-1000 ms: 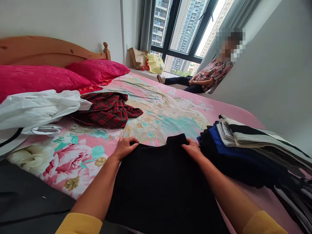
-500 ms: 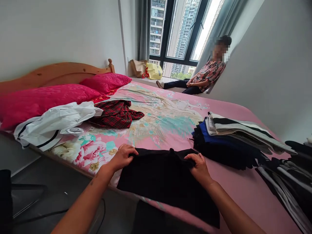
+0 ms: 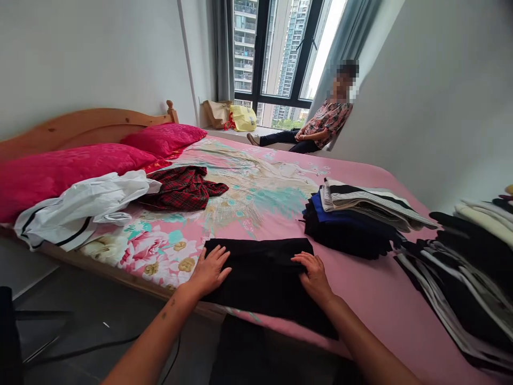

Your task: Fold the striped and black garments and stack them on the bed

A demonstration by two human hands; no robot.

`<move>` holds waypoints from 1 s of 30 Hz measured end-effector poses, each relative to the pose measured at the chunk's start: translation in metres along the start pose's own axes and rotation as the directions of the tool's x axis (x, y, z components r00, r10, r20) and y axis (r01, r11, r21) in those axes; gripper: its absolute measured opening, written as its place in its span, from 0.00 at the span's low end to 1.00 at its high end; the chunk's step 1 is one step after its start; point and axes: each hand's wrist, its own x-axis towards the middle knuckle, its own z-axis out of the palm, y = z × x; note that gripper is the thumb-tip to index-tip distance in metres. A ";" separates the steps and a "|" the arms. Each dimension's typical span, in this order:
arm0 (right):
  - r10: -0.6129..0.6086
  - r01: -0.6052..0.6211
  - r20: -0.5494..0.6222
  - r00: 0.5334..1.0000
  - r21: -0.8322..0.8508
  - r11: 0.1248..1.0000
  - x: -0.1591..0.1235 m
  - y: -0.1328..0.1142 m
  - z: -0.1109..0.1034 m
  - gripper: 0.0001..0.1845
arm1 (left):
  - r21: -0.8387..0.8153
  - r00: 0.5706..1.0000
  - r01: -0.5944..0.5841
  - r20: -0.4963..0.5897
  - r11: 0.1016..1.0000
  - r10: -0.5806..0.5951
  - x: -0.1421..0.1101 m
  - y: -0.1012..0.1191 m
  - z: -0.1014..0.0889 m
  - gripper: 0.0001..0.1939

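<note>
A black garment [image 3: 260,278], its exact kind not clear, lies spread flat at the near edge of the bed. On its left part rests my left hand [image 3: 211,269], palm down with the fingers spread. My right hand [image 3: 313,272] lies on the right part of the cloth, fingers stretched out and slightly bent. Neither hand grips the fabric. To the right of the garment is a pile of folded clothes [image 3: 352,224], with black and blue pieces below and striped knitwear on top.
A red plaid garment [image 3: 184,188] and a white garment with dark stripes [image 3: 88,206] lie crumpled near the pink pillows [image 3: 164,140]. More folded clothes [image 3: 473,278] are stacked at the right. A person [image 3: 320,125] sits by the window. A cable [image 3: 92,347] crosses the floor.
My hands have let go of the garment's upper edge and now lie flat on it. Its far edge, bunched before, is straighter. The view has shifted slightly to the right.
</note>
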 end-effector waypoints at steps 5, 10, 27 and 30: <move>0.071 -0.069 -0.024 0.997 0.072 0.995 0.003 -0.005 -0.003 0.16 | -0.060 0.995 -0.079 -0.069 0.995 0.075 0.013 0.046 0.009 0.35; 0.075 -0.067 -0.076 0.994 0.094 0.993 0.017 -0.016 -0.011 0.13 | -0.157 0.985 -0.162 -0.081 0.974 0.151 0.045 0.112 0.028 0.42; 0.138 -0.059 0.352 0.926 -0.226 0.972 0.013 0.004 -0.014 0.32 | -0.238 0.995 -0.102 -0.040 0.966 0.095 0.070 0.113 0.029 0.18; 0.144 -0.088 0.331 0.933 -0.177 0.980 0.016 0.011 -0.016 0.33 | -0.084 0.987 -0.154 -0.065 0.985 0.148 0.070 0.124 0.034 0.34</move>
